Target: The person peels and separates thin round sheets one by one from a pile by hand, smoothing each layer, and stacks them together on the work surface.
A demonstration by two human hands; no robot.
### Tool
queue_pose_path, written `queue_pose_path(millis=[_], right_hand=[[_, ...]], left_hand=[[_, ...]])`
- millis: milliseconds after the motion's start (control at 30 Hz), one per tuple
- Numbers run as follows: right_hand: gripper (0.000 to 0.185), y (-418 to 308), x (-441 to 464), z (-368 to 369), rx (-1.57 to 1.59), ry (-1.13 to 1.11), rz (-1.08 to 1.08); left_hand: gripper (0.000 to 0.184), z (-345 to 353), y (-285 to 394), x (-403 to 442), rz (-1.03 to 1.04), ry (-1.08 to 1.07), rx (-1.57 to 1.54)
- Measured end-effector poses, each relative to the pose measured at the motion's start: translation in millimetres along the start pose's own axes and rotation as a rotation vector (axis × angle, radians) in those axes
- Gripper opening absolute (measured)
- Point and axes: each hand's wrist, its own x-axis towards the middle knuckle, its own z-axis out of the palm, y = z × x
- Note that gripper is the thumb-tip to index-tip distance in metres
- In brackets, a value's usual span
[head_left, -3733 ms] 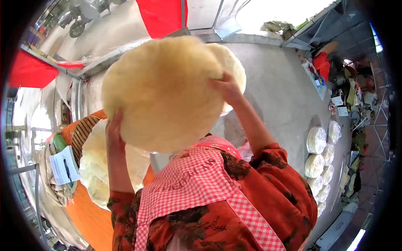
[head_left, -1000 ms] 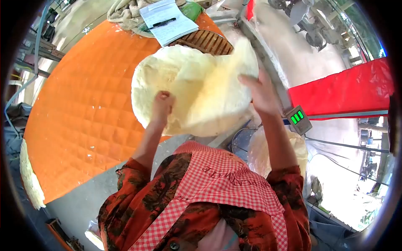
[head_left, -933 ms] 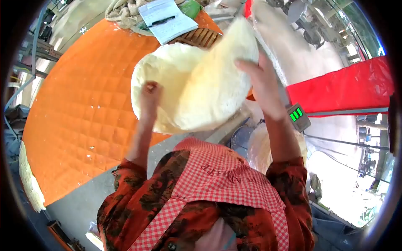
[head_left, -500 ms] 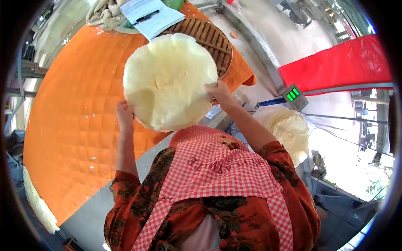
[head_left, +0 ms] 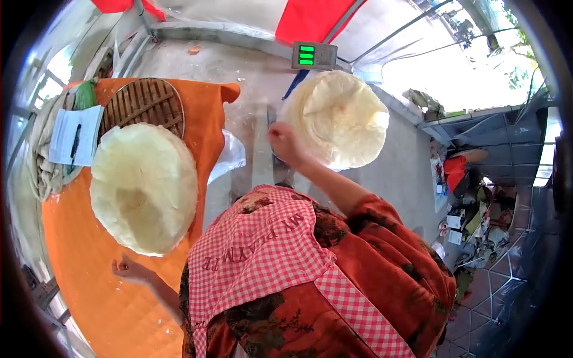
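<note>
A pale cream, round pile of thin sheets (head_left: 146, 191) lies on the orange quilted cloth (head_left: 77, 238). Just below its near edge is my left hand (head_left: 130, 269), loosely curled with the thumb apart and nothing held. My right hand (head_left: 285, 144), slightly blurred, is closed like a fist beside the left edge of a second cream pile of round sheets (head_left: 343, 119). That pile sits below a digital scale display (head_left: 314, 55) with green lit digits. Whether my right fingers touch its edge is hard to see.
A round slatted bamboo tray (head_left: 146, 101) lies partly under the first pile. Beside it are an open notebook (head_left: 65, 140), a dark pen (head_left: 76, 143) and a crumpled cloth (head_left: 42, 149). Clear plastic (head_left: 230, 156) hangs by the table edge. Assorted goods stand at right.
Both hands have let go of the round pile, which now rests on the orange cloth. My right hand has moved to the second pile, and the view has turned right.
</note>
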Motion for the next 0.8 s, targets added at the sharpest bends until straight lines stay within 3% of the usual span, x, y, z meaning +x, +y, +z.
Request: queue_pose_path(millis=[67,167,200,233,300,433,500,633,800], right_hand=[[0.017,18.3,-27.1,-72.3,-0.336,0.121,0.078],[0.034,51.6,-55.8,-113.1,-0.637,0.138,0.125],[0.040,57.6,-63.9,-121.7,-0.714,0.116,0.133],[0.043,70.6,-70.6,-126.5,-0.692,0.067,0.137],[0.049,99.1,-75.4,-128.4,-0.642,-0.019,0.135],[0.022,114.9,-73.3,-140.6,-0.473,0.011,0.087],[0.014,117.5,-71.0,-147.5,-0.477,-0.009,0.113],[0.010,123.2,-66.8,-157.7,-0.428,0.005,0.073],[0.009,111.0,-60.3,-154.1,-0.436,0.092,0.172]], left_hand=[[0.039,-0.7,40.6,-19.6,0.086,-0.007,-0.084],[0.034,25.0,101.1,-65.5,0.064,-0.318,-0.445],[0.032,40.5,108.1,-80.5,0.182,-0.411,-0.465],[0.030,54.3,115.5,-94.7,0.298,-0.500,-0.484],[0.028,57.6,166.1,-133.5,0.197,-0.770,-0.539],[0.024,72.9,204.9,-189.1,0.317,-0.926,-0.596],[0.023,75.3,215.4,-209.6,0.282,-1.009,-0.617],[0.021,78.3,231.5,-241.3,0.220,-1.122,-0.625],[0.021,90.9,227.1,-263.4,0.166,-1.272,-0.616]])
